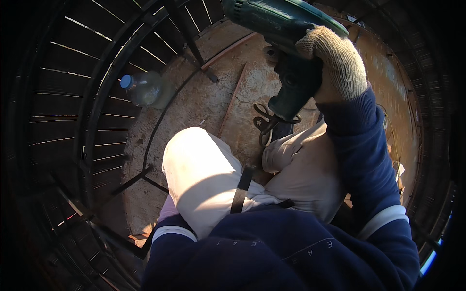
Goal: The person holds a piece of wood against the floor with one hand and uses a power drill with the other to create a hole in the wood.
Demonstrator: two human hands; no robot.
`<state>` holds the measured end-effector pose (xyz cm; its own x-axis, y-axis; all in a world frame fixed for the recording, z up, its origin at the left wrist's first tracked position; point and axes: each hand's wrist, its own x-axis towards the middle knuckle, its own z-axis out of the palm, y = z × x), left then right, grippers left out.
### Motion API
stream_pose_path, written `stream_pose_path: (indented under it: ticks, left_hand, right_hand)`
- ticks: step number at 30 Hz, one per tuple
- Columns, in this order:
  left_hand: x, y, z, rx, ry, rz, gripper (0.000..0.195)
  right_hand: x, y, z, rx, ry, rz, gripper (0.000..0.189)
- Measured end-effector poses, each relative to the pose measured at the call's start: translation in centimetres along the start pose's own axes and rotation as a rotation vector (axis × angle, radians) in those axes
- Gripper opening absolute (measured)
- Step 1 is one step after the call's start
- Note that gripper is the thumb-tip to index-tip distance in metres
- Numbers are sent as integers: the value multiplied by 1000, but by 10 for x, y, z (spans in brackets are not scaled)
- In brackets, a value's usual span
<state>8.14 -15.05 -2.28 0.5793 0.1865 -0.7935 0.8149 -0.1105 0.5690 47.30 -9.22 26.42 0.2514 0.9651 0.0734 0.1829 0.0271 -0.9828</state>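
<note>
My right hand (pixel 335 65), in a cream knitted glove, grips a green pistol-grip power drill (pixel 287 22) near the top of its dark handle. The drill is raised in front of me at the upper edge, and its front end is cut off or hidden. Beneath the handle, close to my shoe, is a dark piece with curved loops (pixel 265 123); what it is cannot be made out. My left hand is out of view, its arm running down behind my raised thigh, where a patch of lilac (pixel 167 209) shows.
A clear plastic bottle (pixel 147 89) with a blue cap stands on the rusty metal sheet (pixel 145 131) to the left. Dark metal bars (pixel 182 32) cross the left side above gapped slats. A thin rusty strip (pixel 233 98) lies ahead. Small scraps (pixel 399 171) lie at the right.
</note>
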Motion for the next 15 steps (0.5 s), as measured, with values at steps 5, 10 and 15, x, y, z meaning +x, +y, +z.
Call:
stream_pose_path:
  ticks: [5, 10, 15]
  left_hand:
    - [-8, -30, -29, 3, 61, -134, 38]
    - [-12, -40, -38, -16, 80, -191, 38]
    - [-10, -34, -30, -46, 59, -178, 38]
  right_hand:
    - [2, 10, 1, 613, 37, 102, 50]
    - [-4, 1, 5, 519, 134, 153, 53]
    - [1, -8, 7, 389, 79, 200, 53]
